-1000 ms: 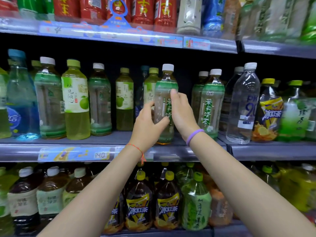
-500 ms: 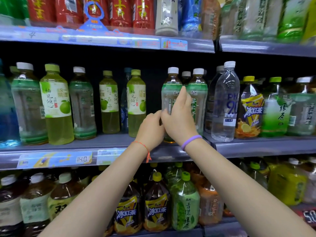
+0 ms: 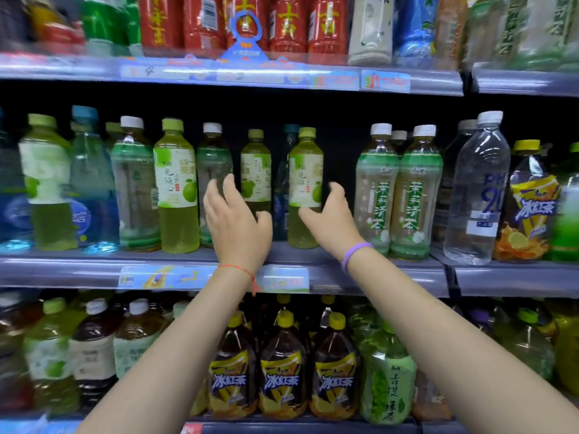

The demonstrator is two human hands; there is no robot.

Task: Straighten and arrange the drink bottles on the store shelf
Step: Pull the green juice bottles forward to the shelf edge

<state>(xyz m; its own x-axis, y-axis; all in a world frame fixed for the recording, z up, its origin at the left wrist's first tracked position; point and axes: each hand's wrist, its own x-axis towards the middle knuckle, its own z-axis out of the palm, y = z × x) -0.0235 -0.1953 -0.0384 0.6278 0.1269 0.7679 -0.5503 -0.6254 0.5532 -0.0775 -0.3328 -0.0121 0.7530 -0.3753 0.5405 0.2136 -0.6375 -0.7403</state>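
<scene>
On the middle shelf two white-capped jasmine tea bottles stand upright side by side, right of my hands. My left hand is raised with fingers apart in front of a set-back yellow-green pomelo drink bottle, holding nothing. My right hand is open, its thumb and fingers beside the front pomelo bottle; I cannot tell if it touches. Another pomelo bottle stands further left.
A clear water bottle and an iced black tea bottle stand to the right. Red bottles fill the top shelf. Large iced tea bottles line the bottom shelf. Price tags run along the shelf edge.
Both hands let go of the jasmine tea bottle, now standing next to its twin, and moved left toward the pomelo bottles. The view also shifted left.
</scene>
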